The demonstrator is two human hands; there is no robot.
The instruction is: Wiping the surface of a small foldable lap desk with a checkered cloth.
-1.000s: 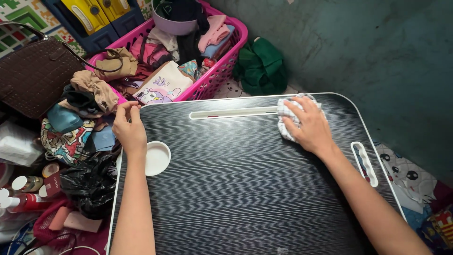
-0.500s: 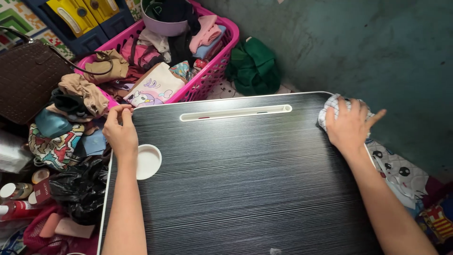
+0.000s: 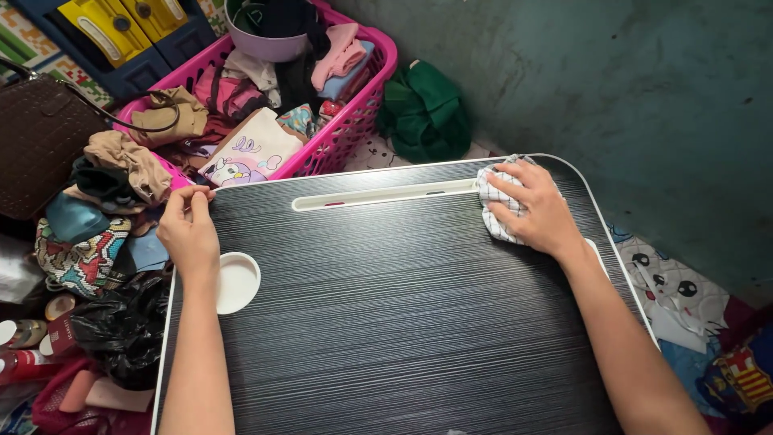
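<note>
Left hand [image 3: 189,234] lay at the 10 o'clock corner of the black lap table [image 3: 403,322], fingers curled narrow and pinching its white edge. White round cup recess [image 3: 236,282] sat just beside that wrist, at its 4 o'clock. Pink laundry basket [image 3: 354,129] stood beyond, at 12 o'clock. Right hand [image 3: 538,213] pressed down, fingers spread, on a checked cloth [image 3: 495,201] at the table's 1 o'clock corner.
</note>
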